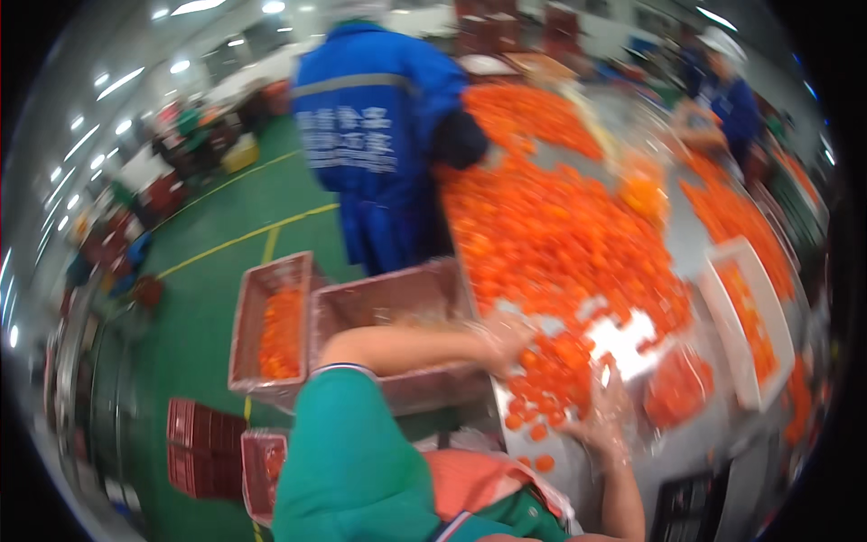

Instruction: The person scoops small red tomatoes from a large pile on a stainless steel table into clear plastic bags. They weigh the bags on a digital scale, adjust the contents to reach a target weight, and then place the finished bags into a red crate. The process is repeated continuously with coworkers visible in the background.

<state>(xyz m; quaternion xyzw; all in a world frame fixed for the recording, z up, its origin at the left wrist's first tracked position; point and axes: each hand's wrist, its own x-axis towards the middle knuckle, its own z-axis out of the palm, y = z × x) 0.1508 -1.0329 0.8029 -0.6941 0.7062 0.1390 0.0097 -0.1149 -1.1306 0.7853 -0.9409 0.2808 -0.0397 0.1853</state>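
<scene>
Small round orange pieces, which look like food, form a large heap on a metal table. A smaller group of them lies at the near end, between my hands. My left hand, in a clear plastic glove, rests at the left side of this group by the table's edge; its fingers are blurred. My right hand, gloved alike, is on the right side with thumb and fingers spread, touching the pieces. Right of it lies a clear plastic bag of orange-red pieces.
A large lined crate stands under my left arm, beside a crate holding orange pieces. A white bin is on the table's right. A co-worker in blue stands ahead on the left. Stacked crates are on the floor.
</scene>
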